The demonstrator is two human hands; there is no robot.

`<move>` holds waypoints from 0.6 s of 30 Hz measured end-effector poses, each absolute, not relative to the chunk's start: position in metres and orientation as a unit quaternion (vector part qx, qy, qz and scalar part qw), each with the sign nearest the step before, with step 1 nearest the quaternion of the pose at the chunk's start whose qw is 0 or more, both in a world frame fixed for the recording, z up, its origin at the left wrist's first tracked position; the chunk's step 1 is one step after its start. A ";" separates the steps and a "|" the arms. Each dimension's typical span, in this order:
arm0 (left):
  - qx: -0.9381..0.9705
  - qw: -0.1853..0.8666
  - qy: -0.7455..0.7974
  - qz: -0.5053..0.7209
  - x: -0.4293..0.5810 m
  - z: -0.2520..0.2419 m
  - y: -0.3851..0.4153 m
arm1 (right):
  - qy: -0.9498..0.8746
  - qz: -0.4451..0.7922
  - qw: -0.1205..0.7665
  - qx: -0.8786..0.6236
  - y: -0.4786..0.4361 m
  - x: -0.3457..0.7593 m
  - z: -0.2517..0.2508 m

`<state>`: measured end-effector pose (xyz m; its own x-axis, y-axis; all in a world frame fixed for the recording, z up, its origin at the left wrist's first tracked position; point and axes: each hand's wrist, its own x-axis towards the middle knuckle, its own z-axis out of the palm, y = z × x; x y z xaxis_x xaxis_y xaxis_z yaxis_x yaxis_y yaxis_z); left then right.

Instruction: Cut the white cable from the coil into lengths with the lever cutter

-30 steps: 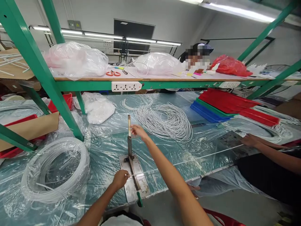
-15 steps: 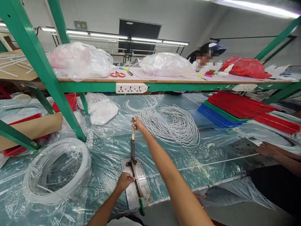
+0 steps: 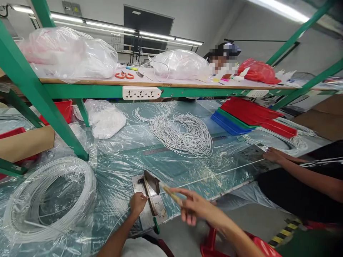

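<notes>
A lever cutter with a metal base (image 3: 160,207) sits near the bench's front edge. Its blade arm (image 3: 152,181) is swung over to the right, partly raised above the base. My right hand (image 3: 195,207) is on the worn handle (image 3: 171,194), index finger stretched along it and the other fingers curled. At the cutter's left side, my left hand (image 3: 138,203) pinches a thin white cable (image 3: 214,175). The cable crosses the base beneath the blade arm and runs right to a co-worker's hand (image 3: 272,155).
A plastic-wrapped cable coil (image 3: 88,189) lies at left, with a loose cable bundle (image 3: 182,137) behind the cutter. Stacked red, green and blue trays (image 3: 241,116) stand back right. A green-framed shelf (image 3: 102,89) spans the bench. Something red (image 3: 211,242) is below the front edge.
My right hand has brought the cutter handle from upright down to the right and towards me. My left hand stays at the cutter with the cable. The view has shifted rightwards.
</notes>
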<state>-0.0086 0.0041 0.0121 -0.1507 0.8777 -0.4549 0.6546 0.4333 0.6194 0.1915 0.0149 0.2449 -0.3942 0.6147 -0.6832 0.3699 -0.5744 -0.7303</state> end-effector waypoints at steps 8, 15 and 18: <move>0.518 0.394 0.749 0.128 -0.008 0.014 0.004 | -0.416 0.615 0.151 -0.652 -0.083 0.184 0.120; 0.515 0.398 0.746 0.138 -0.008 0.015 0.003 | -0.468 0.482 0.208 -0.711 -0.104 0.177 0.079; 0.516 0.404 0.742 0.143 -0.007 0.014 0.002 | -0.477 0.443 0.197 -0.733 -0.109 0.180 0.072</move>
<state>-0.0068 0.0022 0.0141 -0.1408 0.8812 -0.4514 0.6509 0.4259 0.6284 0.1796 -0.1090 0.0722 0.1523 0.8736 -0.4622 0.5243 -0.4678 -0.7115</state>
